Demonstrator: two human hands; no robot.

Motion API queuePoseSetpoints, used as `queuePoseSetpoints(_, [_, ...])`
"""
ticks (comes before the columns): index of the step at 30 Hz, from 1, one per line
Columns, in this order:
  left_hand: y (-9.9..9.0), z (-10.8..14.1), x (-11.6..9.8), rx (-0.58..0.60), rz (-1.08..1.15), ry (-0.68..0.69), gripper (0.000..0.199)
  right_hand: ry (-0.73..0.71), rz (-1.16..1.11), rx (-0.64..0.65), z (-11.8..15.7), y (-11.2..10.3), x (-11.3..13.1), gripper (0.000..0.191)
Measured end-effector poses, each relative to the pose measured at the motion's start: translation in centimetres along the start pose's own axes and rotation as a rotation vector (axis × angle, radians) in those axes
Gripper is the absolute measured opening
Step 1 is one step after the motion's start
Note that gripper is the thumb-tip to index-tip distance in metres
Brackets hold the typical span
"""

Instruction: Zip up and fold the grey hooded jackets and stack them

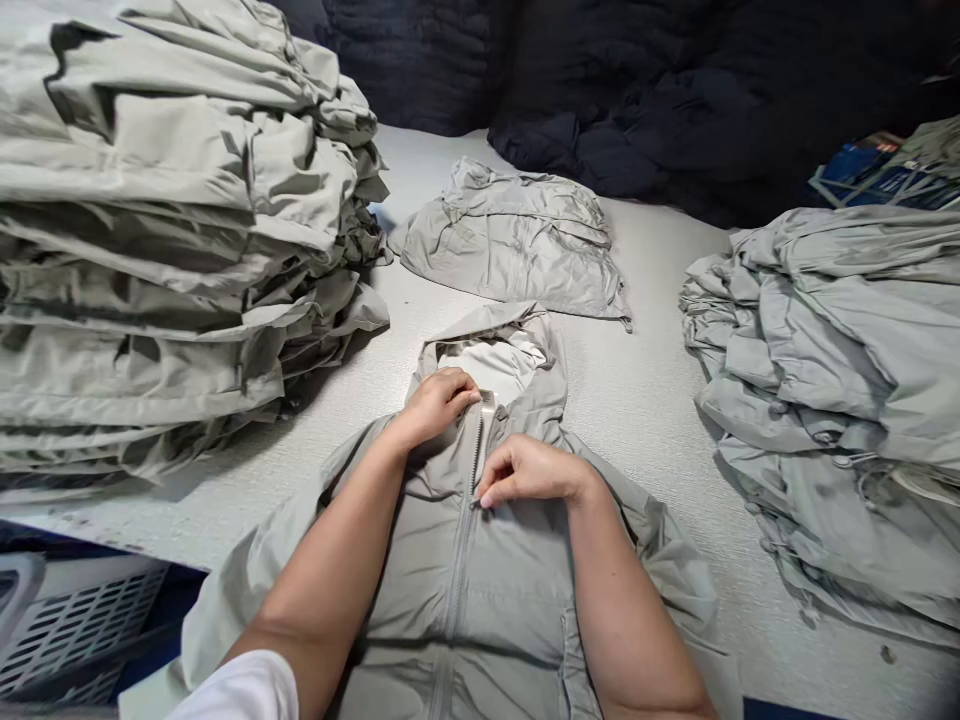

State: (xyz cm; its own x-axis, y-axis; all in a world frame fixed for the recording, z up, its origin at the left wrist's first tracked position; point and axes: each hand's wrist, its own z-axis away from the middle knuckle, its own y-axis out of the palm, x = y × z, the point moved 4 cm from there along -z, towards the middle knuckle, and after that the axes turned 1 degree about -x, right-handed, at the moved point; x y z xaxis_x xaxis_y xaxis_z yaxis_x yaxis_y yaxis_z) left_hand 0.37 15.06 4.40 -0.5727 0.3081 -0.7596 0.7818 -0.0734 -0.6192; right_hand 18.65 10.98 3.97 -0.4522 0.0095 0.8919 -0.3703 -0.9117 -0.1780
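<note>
A pale grey-green hooded jacket [457, 590] lies face up and spread out on the pale speckled table [645, 400], with its hood at the far end showing a white lining. My left hand [439, 405] grips the front of the jacket at the top of its zipper [469, 520]. My right hand [525, 470] pinches the zipper a little lower down, between thumb and fingers. The zipper's slider is hidden or too small to tell.
A tall stack of folded grey-green jackets [165, 230] stands on the left, and a looser pile [832, 380] lies on the right. One folded jacket [510, 240] lies ahead. Dark navy bundles [637, 100] sit behind, and a white plastic crate [75, 630] stands below the near edge.
</note>
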Motion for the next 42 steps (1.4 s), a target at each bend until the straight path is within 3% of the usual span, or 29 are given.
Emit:
queuePoseSetpoints(2, [-0.5,0.1,0.3,0.044,0.044,-0.049,0.02,0.022,-0.016,0.071,0.2,0.1,-0.1,0.032])
queuePoseSetpoints(3, [-0.6,0.2,0.5,0.062,0.06,-0.089,0.023,0.0,-0.003,0.002,0.1,-0.4,0.0,0.031])
queuePoseSetpoints(7, [-0.7,0.6,1.3,0.096,0.025,-0.246,0.053,-0.193,0.173,-0.606,-0.3,-3.4,0.3,0.021])
queuePoseSetpoints(9, [-0.7,0.7,1.2,0.114,-0.062,-0.279,0.057,-0.188,0.242,-0.737,-0.4,-4.1,0.0,0.023])
queuePoseSetpoints(12, [-0.6,0.8,0.9,0.151,-0.214,-0.294,0.044,-0.126,0.259,-0.73,-0.2,-4.5,-0.4,0.024])
queuePoseSetpoints(14, [-0.7,0.8,0.8,0.149,-0.284,-0.285,0.028,-0.071,0.31,-0.727,0.4,-4.9,-0.5,0.036])
queuePoseSetpoints(16, [-0.8,0.8,0.7,0.134,-0.304,-0.256,0.009,0.061,0.412,-0.743,1.2,-5.2,-0.7,0.05])
queuePoseSetpoints(17, [-0.8,0.8,0.6,0.131,-0.301,-0.234,0.009,0.147,0.468,-0.759,1.5,-5.4,-0.9,0.051])
queuePoseSetpoints(20, [-0.4,1.0,0.6,0.135,-0.323,-0.169,0.031,0.267,0.625,-0.845,1.8,-5.7,-1.1,0.033])
queuePoseSetpoints(23, [0.1,1.0,0.6,0.127,-0.394,-0.126,0.038,0.051,0.734,-0.921,1.0,-5.4,-0.6,0.011])
queuePoseSetpoints(26, [0.4,1.0,1.0,0.132,-0.433,-0.135,0.056,-0.115,0.686,-0.907,-0.2,-5.2,-1.0,0.024])
queuePoseSetpoints(34, [0.8,0.7,2.1,0.286,-0.426,-0.227,0.106,-0.154,0.493,-0.826,-0.9,-6.1,-3.1,0.033])
queuePoseSetpoints(37, [0.7,0.6,2.2,0.312,-0.429,-0.239,0.113,-0.156,0.525,-0.777,-0.9,-5.9,-3.1,0.03])
queuePoseSetpoints(42, [0.5,0.6,2.0,0.349,-0.436,-0.248,0.114,-0.11,0.566,-0.716,-1.0,-5.6,-2.6,0.04])
